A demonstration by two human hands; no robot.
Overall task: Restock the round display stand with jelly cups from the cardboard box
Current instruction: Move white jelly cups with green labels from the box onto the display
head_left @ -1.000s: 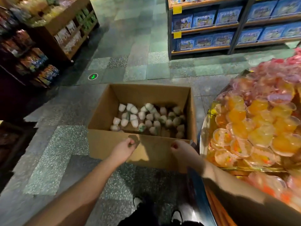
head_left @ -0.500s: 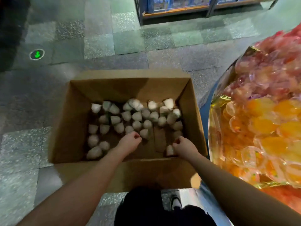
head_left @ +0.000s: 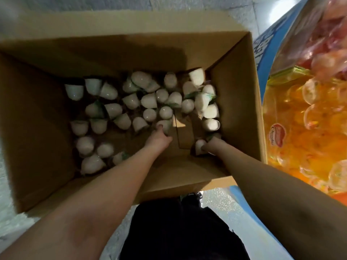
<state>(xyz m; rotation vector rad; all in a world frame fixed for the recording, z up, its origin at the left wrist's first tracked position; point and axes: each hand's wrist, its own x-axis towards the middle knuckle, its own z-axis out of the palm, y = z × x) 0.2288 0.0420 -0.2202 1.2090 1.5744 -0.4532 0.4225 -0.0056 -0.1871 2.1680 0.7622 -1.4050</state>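
Speckled floor (head_left: 11,218), cardboard box (head_left: 236,102), display stand (head_left: 304,117) beside, both hands' fingers clamped on jelly cups (head_left: 199,145).

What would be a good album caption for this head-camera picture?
Both hands, left and right, grasp white jelly cups inside the cardboard box beside the display stand.

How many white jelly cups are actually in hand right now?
2. One white plastic jelly cup in the left hand, mid-floor of the brown cardboard box; a second white cup in the right hand, near the box's right wall. Fingers may hide more.
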